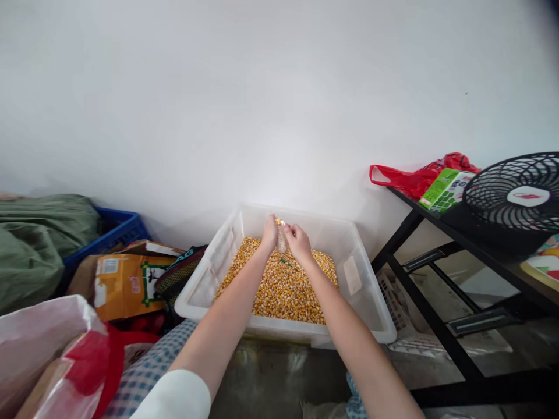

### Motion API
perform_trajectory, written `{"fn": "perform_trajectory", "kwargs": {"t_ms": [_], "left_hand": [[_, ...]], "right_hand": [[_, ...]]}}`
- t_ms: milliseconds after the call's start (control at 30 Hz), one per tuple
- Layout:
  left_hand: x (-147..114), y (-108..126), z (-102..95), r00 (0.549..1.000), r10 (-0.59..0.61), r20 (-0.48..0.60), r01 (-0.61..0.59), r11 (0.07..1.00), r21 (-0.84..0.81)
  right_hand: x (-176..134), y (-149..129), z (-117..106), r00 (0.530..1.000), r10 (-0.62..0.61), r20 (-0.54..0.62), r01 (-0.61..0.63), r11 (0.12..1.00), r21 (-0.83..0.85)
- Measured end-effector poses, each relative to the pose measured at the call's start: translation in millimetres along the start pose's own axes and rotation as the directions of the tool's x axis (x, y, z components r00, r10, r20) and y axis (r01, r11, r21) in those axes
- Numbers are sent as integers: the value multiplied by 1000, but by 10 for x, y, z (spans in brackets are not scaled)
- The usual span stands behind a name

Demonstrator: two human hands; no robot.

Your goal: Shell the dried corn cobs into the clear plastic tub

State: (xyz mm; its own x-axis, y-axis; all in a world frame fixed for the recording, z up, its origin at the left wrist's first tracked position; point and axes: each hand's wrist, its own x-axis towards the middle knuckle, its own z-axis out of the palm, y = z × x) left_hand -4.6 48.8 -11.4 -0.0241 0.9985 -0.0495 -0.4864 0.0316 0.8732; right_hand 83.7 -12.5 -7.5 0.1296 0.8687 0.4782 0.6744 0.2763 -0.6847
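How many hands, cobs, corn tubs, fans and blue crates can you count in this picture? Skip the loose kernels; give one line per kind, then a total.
Hands: 2 (left hand, right hand)
Cob: 1
Corn tub: 1
Fan: 1
Blue crate: 1
Total: 6

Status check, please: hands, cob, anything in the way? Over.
Left hand holding corn cob; right hand against it. Cob pale below, yellow at top. Green-handled tool lying on kernels nearby, inside bin.
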Motion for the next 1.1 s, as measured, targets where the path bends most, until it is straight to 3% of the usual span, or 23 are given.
{"fn": "perform_trajectory", "kwargs": {"t_ms": [133, 300, 533, 600, 700, 800, 900, 1100], "left_hand": [[-96, -61, 96, 985, 115, 131, -128, 987, 96], [-165, -89, 181, 974, 26, 224, -29, 999, 14], [-154, -82, 186, 980, -56, 193, 62, 998, -25], [-146, -80, 171, 989, -8, 151, 2, 999, 42], [-150, -56, 145, 987, 147, 68, -161, 946, 283], [-187, -28, 132, 961, 267, 74, -270, 839, 473], [-231, -23, 134, 928, 358, 102, -355, 769, 531], [-213, -37, 131, 914, 405, 15, -358, 790, 497]], "right_hand": [[-15, -5, -44, 998, -51, 28, 53, 997, -59], [1, 22, -75, 994, -102, 37, 107, 970, -217], [15, 47, -60, 983, -165, 76, 179, 950, -256], [22, 30, -71, 985, -164, 61, 175, 937, -303], [40, 26, -103, 984, -174, 40, 177, 924, -339], [49, 72, -103, 981, -187, 56, 195, 937, -290], [40, 126, -35, 992, -128, 23, 130, 972, -195], [25, 90, 112, 998, 9, -63, -4, 997, 71]]}}
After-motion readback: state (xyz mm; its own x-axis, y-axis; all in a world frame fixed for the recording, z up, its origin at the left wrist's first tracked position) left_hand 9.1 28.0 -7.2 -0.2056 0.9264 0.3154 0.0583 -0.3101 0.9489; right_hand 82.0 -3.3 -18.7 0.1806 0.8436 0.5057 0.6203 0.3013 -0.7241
